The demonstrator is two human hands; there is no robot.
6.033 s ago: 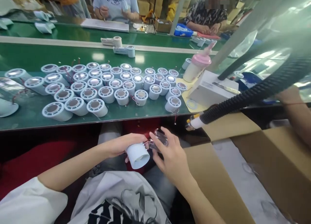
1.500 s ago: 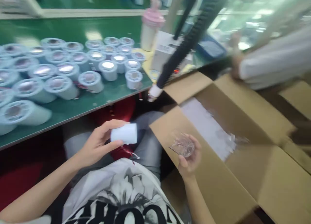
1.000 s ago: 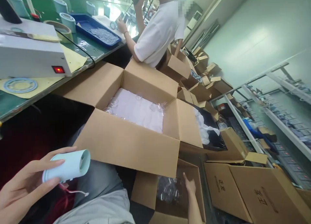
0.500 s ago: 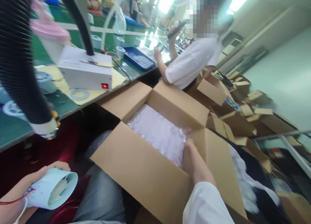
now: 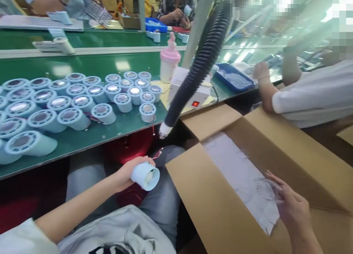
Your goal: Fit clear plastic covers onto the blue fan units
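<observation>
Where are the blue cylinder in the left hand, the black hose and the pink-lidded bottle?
Blue cylinder (image 5: 140,175), head view: outer side wall.
Black hose (image 5: 202,61), head view: ribbed middle.
Pink-lidded bottle (image 5: 170,56), head view: lid.

Cool, fairly bright light comes from overhead, laying two pale glare patches on the green counter (image 5: 93,63) and glints on the tops of the pale blue cylinders (image 5: 82,101). A small red switch (image 5: 195,104) glows. The upper right is washed out and blocky with pixelation. Deep shadow lies beneath the counter. Wide-angle distortion stretches the leftmost cylinders; the clear plastic cup (image 5: 264,189) looks soft.
</observation>
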